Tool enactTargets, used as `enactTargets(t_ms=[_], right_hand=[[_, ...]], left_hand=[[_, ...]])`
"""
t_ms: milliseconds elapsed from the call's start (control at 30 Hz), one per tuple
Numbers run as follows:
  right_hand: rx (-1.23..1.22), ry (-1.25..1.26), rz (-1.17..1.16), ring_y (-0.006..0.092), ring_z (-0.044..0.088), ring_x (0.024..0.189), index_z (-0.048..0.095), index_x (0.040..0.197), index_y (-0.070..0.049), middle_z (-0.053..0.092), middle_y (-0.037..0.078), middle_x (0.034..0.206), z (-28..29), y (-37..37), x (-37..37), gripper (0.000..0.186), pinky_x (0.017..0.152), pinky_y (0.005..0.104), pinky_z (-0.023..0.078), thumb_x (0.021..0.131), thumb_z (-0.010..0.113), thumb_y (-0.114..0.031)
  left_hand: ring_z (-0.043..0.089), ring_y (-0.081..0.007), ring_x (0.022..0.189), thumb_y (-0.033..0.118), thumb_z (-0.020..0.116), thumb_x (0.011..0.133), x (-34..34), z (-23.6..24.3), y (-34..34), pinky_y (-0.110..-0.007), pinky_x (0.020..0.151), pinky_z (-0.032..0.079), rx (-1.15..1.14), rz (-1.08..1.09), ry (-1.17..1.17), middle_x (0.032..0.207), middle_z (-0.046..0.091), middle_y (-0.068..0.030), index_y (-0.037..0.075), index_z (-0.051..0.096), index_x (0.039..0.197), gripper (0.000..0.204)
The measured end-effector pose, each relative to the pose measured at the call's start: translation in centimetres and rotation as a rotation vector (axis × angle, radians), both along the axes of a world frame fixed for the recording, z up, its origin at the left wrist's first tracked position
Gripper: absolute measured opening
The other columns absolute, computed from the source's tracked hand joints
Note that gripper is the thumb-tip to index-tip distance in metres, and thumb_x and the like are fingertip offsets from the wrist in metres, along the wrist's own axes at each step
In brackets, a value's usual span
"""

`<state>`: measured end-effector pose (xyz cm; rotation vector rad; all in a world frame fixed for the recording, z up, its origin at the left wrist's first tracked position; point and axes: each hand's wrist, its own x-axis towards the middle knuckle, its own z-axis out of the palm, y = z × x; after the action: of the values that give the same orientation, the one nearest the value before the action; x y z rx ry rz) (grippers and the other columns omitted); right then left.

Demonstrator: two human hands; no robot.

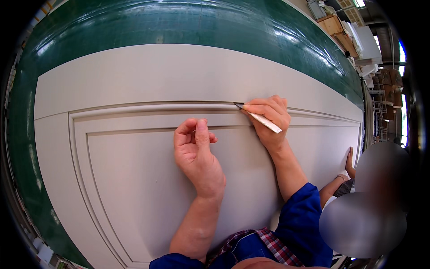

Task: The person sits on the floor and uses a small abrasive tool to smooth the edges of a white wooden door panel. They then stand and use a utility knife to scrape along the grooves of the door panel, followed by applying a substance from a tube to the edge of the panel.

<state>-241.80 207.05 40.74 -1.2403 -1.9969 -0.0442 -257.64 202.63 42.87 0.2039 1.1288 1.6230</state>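
Note:
A large off-white panel door (179, 76) with raised moulding and grooves lies flat in front of me. My right hand (271, 116) is closed around a craft knife (266, 122) with a white, wrapped-looking handle and a dark pointed blade. The blade tip touches the upper groove beside the long moulding strip (156, 108). To its left, my left hand (197, 148) is held above the panel near the inner groove, palm turned toward me. Thumb and forefinger meet in a pinch with the other fingers curled; anything between them is too small or hidden to tell.
The door rests on a shiny green-topped table (201, 22) that shows beyond its far and left edges. At the right, another person's hand (350, 159) rests near the door's right end. Boxes and wooden crates (337, 31) stand at the far right.

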Motion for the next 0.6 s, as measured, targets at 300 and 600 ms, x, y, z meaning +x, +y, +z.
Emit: enactTargets(t_ms=[300,600], right_hand=[[-0.139,0.109,0.012,0.0119,0.049,0.064,0.07,0.076,-0.014,0.068,-0.004,0.079,-0.01,0.15,-0.02,0.014,0.064,0.0271,0.03,0.067,0.077,-0.005],[-0.311,0.246,0.0,0.0091,0.05,0.063,0.07,0.078,-0.014,0.068,-0.004,0.078,0.41,0.35,0.05,0.013,0.065,0.0269,0.03,0.071,0.077,-0.005]], left_hand=[[0.051,-0.0064,0.07,0.009,0.06,0.091,0.06,-0.26,-0.09,-0.023,0.065,0.042,0.003,-0.007,0.015,0.091,0.06,-0.0022,0.005,0.055,0.101,0.012],[0.052,-0.0067,0.07,0.009,0.059,0.092,-0.25,-0.01,0.01,-0.023,0.065,0.043,-0.011,-0.002,0.013,0.094,0.059,-0.003,0.005,0.055,0.102,0.011]])
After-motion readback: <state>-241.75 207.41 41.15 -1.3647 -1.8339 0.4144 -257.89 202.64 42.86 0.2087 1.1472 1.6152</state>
